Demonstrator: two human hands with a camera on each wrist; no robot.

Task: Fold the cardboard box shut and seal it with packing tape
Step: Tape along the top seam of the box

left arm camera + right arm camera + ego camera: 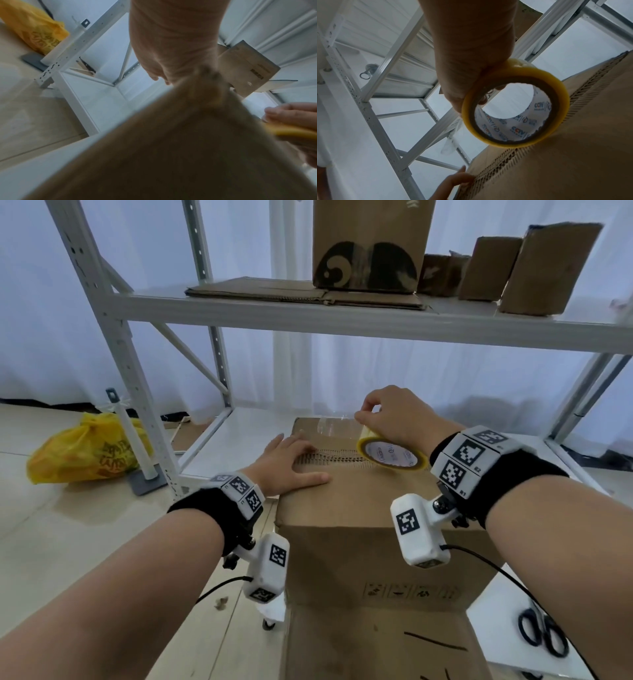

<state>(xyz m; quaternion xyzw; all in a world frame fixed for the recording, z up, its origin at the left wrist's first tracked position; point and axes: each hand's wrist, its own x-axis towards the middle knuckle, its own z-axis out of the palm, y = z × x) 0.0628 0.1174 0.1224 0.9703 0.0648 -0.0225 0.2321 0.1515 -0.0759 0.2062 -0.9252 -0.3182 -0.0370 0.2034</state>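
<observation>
A brown cardboard box (359, 508) stands in front of me with its top flaps folded down, the corrugated seam (342, 458) running across the top. My left hand (291, 463) lies flat with spread fingers on the left part of the top. My right hand (397, 416) grips a yellow roll of clear packing tape (394, 455) that touches the top at the seam. A stretch of clear tape (337, 426) runs from the roll toward the far edge. The right wrist view shows the tape roll (515, 105) on the box (573, 155), with left fingertips (458, 178) at the seam.
A white metal shelf rack (308, 320) rises behind the box, holding flat cardboard (301, 292) and several boxes (370, 244). A yellow plastic bag (85, 450) lies on the floor at left. Black scissors (544, 635) lie at lower right. An open flap (373, 642) hangs near me.
</observation>
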